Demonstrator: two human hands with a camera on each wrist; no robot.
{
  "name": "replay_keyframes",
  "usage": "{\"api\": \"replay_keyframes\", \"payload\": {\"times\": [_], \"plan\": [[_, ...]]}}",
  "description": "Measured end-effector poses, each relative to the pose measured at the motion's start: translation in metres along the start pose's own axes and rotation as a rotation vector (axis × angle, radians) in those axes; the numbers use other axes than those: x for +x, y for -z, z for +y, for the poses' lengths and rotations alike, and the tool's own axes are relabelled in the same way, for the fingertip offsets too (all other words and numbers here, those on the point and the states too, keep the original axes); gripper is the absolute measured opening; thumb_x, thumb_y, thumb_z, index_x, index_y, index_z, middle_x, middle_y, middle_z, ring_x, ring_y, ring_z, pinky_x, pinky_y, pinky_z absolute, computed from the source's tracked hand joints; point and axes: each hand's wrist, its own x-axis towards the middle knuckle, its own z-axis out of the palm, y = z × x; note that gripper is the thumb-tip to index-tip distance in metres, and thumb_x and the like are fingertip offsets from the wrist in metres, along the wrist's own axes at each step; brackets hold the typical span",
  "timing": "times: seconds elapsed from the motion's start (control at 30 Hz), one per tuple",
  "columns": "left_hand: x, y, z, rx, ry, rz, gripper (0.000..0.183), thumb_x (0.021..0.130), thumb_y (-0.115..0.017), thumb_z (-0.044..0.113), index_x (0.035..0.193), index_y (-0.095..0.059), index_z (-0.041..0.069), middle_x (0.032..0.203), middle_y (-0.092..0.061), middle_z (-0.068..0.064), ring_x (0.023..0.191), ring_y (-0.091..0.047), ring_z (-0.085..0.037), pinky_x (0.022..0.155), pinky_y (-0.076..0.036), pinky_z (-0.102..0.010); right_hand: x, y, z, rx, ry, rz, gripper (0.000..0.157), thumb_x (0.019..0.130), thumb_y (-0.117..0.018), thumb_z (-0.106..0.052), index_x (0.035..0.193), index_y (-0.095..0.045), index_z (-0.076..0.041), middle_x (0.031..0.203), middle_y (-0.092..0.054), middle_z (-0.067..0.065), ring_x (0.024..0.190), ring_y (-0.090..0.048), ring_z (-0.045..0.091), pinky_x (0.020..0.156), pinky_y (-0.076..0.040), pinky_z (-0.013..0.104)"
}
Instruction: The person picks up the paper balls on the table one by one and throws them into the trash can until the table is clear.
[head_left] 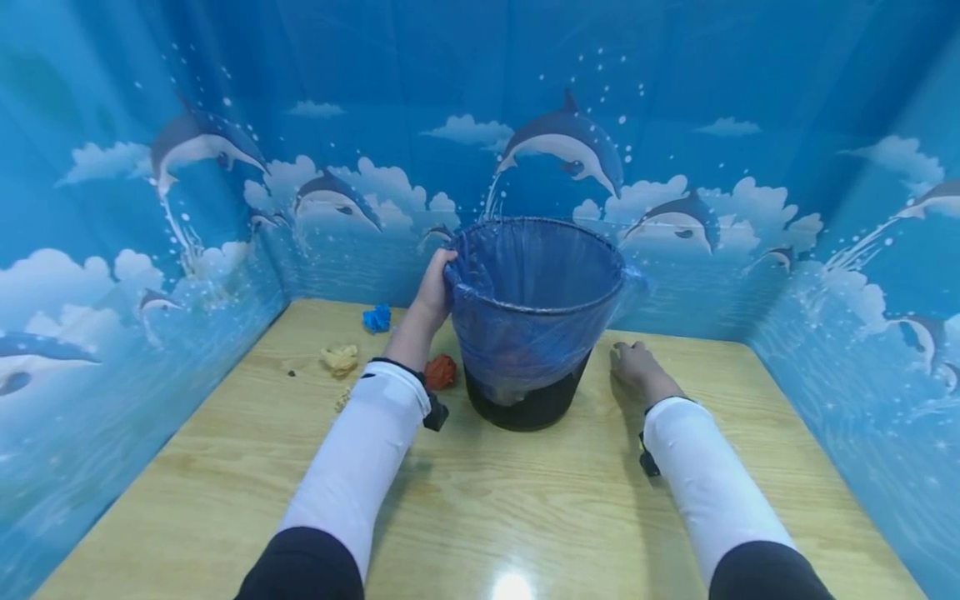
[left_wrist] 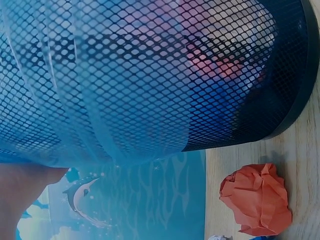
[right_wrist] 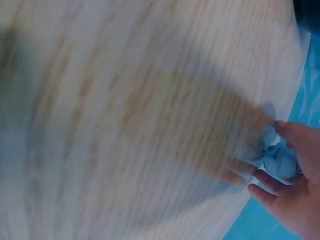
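Observation:
A black mesh waste bin point(head_left: 540, 407) stands upright on the table, lined with a translucent blue bin bag point(head_left: 517, 346) folded over its rim. My left hand point(head_left: 435, 287) grips the bin's left rim through the bag. Blurred red, blue and pale shapes show through the mesh point(left_wrist: 220, 115) in the left wrist view. My right hand point(head_left: 636, 367) is low at the table, right of the bin. In the right wrist view its thumb and fingers close around a light blue crumpled paper ball point(right_wrist: 281, 161), which the head view hides behind the hand.
Left of the bin lie an orange-red crumpled paper point(head_left: 440, 372), a blue one point(head_left: 377, 318) and a yellow one point(head_left: 340, 359). Small crumbs point(head_left: 342, 400) and a dark speck point(head_left: 292, 373) are near them. A dolphin-print curtain point(head_left: 405, 167) borders the wooden table point(head_left: 480, 508).

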Motion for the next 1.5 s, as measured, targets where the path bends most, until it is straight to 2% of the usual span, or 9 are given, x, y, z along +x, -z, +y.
{"api": "replay_keyframes", "payload": {"times": [0.17,0.23,0.3,0.63,0.77,0.87,1.17,1.33,1.5], "plan": [[0.002,-0.001,-0.001,-0.033,-0.023,0.002,0.035,0.093,-0.029,0.033,0.119,-0.038,0.011,0.139,-0.035,-0.007,0.131,-0.034,-0.022,0.108,-0.026,-0.038,-0.002,-0.004,0.005,-0.045,0.074,0.03,0.043,0.099,-0.034,-0.013,0.132,-0.048,0.01,0.132,-0.038,0.043,0.122,-0.038,0.06,0.104,-0.033,0.063],[0.002,-0.002,-0.001,-0.058,-0.041,-0.007,0.021,0.093,-0.03,0.032,0.101,-0.037,0.013,0.118,-0.043,-0.005,0.113,-0.042,-0.021,0.1,-0.031,-0.035,-0.002,-0.004,0.006,-0.049,0.087,0.045,0.041,0.098,-0.036,-0.013,0.128,-0.052,0.01,0.128,-0.042,0.042,0.12,-0.041,0.059,0.103,-0.034,0.062],[0.002,-0.002,-0.001,-0.06,-0.046,-0.011,0.018,0.093,-0.03,0.031,0.096,-0.037,0.015,0.108,-0.044,-0.002,0.104,-0.044,-0.018,0.094,-0.032,-0.031,-0.003,-0.004,0.006,-0.052,0.089,0.051,0.038,0.098,-0.038,-0.012,0.126,-0.054,0.009,0.126,-0.044,0.04,0.118,-0.043,0.058,0.102,-0.035,0.061],[0.003,-0.003,0.0,-0.04,-0.024,-0.015,0.025,0.093,-0.029,0.034,0.101,-0.042,0.014,0.113,-0.046,-0.001,0.11,-0.043,-0.017,0.101,-0.03,-0.034,-0.005,0.004,0.009,-0.102,0.12,0.043,0.033,0.089,-0.043,0.0,0.116,-0.06,0.009,0.12,-0.055,0.036,0.118,-0.048,0.052,0.103,-0.038,0.056],[0.003,-0.003,0.0,-0.021,0.0,-0.008,0.042,0.093,-0.029,0.035,0.124,-0.04,0.01,0.135,-0.039,-0.006,0.127,-0.037,-0.021,0.11,-0.025,-0.039,-0.005,0.004,0.012,-0.101,0.117,0.039,0.033,0.087,-0.044,0.002,0.115,-0.061,0.009,0.12,-0.056,0.035,0.118,-0.049,0.051,0.103,-0.038,0.055],[0.002,-0.002,-0.001,-0.014,0.014,-0.001,0.058,0.093,-0.029,0.036,0.144,-0.026,0.009,0.15,-0.026,-0.007,0.138,-0.028,-0.021,0.113,-0.021,-0.04,-0.005,0.005,0.014,-0.088,0.114,0.05,0.032,0.086,-0.045,0.002,0.112,-0.062,0.008,0.119,-0.057,0.035,0.117,-0.05,0.051,0.102,-0.039,0.055],[0.001,-0.001,-0.001,-0.021,-0.009,-0.003,0.065,0.093,-0.029,0.034,0.152,-0.015,0.01,0.158,-0.015,-0.007,0.145,-0.018,-0.022,0.117,-0.017,-0.041,-0.006,0.008,0.016,-0.032,0.104,0.105,0.029,0.086,-0.05,-0.003,0.11,-0.061,0.01,0.116,-0.058,0.036,0.114,-0.052,0.051,0.1,-0.04,0.054],[0.001,-0.001,-0.001,-0.021,-0.003,-0.007,0.068,0.093,-0.029,0.034,0.154,-0.01,0.012,0.16,-0.011,-0.005,0.146,-0.016,-0.022,0.118,-0.016,-0.042,-0.009,0.011,0.015,-0.001,0.044,0.089,0.032,0.091,-0.05,-0.006,0.117,-0.058,0.01,0.122,-0.055,0.035,0.118,-0.049,0.051,0.102,-0.039,0.055],[0.002,-0.001,0.0,-0.035,-0.024,-0.02,0.04,0.094,-0.028,0.034,0.123,-0.041,0.01,0.131,-0.041,-0.005,0.122,-0.04,-0.019,0.106,-0.028,-0.035,-0.013,0.017,0.018,0.042,0.003,0.076,0.032,0.094,-0.05,-0.007,0.121,-0.056,0.011,0.125,-0.054,0.035,0.119,-0.049,0.05,0.101,-0.04,0.055]]}}
